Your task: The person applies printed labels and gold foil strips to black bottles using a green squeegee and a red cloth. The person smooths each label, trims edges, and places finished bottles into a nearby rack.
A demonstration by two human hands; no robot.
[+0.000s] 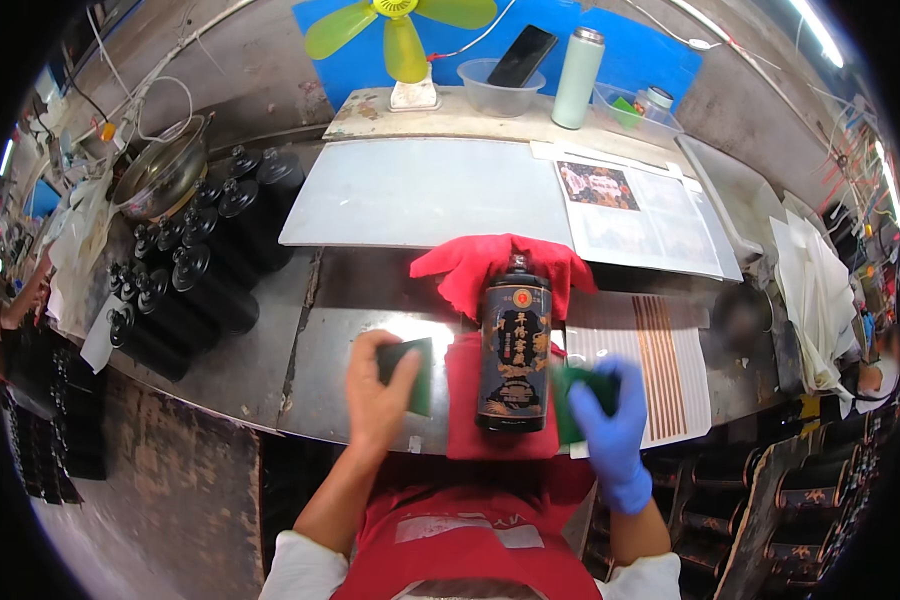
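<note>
A black bottle (pixel 515 350) with gold decoration and a small red emblem lies on a red cloth (pixel 460 405), its neck pointing away from me. A bunched part of the cloth is under the neck. My bare left hand (pixel 378 385) is left of the bottle, gripping a flat, dark green square pad (pixel 419 378) between thumb and fingers. To the bottle's right, my right hand (pixel 610 420), in a blue glove, pinches a similar green pad (pixel 567 405) close against the bottle's side. Whether that pad touches the bottle I cannot tell.
Several black bottles (pixel 205 270) stand at the left beside a metal bowl (pixel 165 170). A striped sheet (pixel 675 370) lies at the right. Behind are a pale board (pixel 420 190), printed papers (pixel 660 225), a yellow-green fan (pixel 400 40) and a flask (pixel 578 80).
</note>
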